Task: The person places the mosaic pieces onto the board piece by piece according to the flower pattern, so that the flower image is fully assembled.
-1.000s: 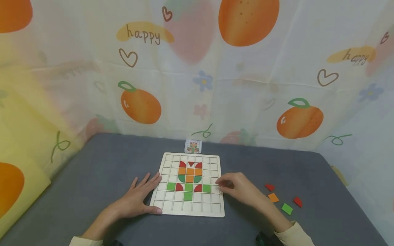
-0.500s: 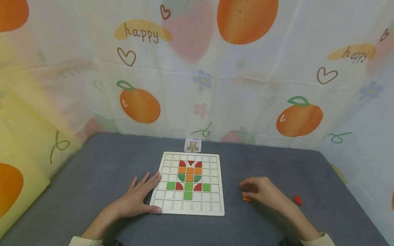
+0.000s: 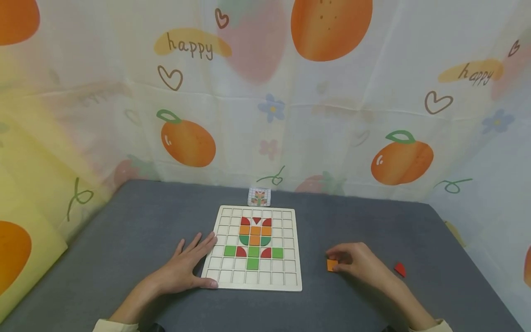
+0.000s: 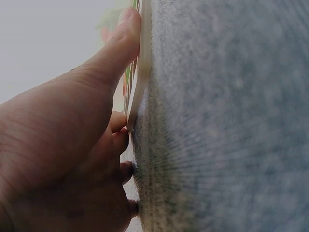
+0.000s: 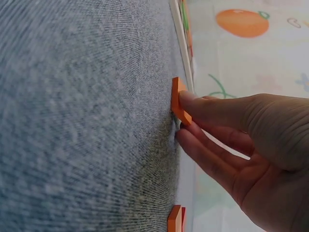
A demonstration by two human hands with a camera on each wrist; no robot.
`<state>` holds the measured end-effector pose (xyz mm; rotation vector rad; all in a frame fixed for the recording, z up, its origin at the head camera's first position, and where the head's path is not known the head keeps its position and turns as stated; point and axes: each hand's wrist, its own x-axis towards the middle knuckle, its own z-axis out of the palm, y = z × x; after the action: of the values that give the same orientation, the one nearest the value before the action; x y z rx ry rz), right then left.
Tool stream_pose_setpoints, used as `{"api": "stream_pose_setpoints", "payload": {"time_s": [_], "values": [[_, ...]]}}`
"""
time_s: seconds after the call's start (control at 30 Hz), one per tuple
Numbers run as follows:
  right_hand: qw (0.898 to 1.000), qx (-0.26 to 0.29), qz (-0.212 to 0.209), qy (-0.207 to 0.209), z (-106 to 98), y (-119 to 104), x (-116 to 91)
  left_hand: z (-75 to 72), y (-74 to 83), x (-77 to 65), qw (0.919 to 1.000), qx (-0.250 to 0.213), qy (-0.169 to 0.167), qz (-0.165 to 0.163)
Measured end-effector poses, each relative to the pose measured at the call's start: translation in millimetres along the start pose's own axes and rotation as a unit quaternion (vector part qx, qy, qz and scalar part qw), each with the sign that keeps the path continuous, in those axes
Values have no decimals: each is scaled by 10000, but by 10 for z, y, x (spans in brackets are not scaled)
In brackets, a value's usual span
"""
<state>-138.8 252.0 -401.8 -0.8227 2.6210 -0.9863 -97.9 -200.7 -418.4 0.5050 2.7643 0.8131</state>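
A pale wooden grid board (image 3: 286, 272) carries a flower pattern of red, orange and green tiles. My left hand (image 3: 186, 263) lies spread at its left side, fingertips on the left edge and thumb on the front left corner; in the left wrist view the left thumb (image 4: 116, 53) lies along the rim. Right of the board, my right hand (image 3: 356, 263) pinches an orange square tile (image 3: 331, 265) low at the grey tabletop. In the right wrist view the right thumb is on this orange tile (image 5: 176, 99), with the other fingers curled behind it.
A small pattern card (image 3: 259, 197) stands behind the board. Farther right lies a red tile (image 3: 400, 269). Another orange tile (image 5: 174, 220), with red behind it, shows low in the right wrist view. A fruit-print cloth (image 3: 265, 115) hangs behind the table.
My right hand has moved right from the board's right edge to the orange tile. Its hand and forearm now cover several loose tiles seen before. The left hand stays put.
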Motion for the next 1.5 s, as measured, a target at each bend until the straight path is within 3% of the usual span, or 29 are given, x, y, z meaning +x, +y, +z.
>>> {"api": "stream_pose_setpoints", "payload": {"time_s": [0.23, 0.5, 0.83, 1.03, 1.5], "values": [[9999, 5, -12, 151, -5, -48, 25, 9, 0, -2, 10000, 10, 24, -38], [9987, 102, -399, 284, 32, -151, 113, 20, -12, -4, 10000, 12, 25, -1], [9976, -299, -618, 128, 128, -304, 279, 5, 25, 24, 9997, 33, 24, 254], [9962, -446, -728, 176, 201, -450, 445, 0, 15, -7, 9998, -17, 47, 184], [9946, 95, -1030, -34, 453, -735, 759, 4, -2, -13, 9999, 33, 84, 109]]}}
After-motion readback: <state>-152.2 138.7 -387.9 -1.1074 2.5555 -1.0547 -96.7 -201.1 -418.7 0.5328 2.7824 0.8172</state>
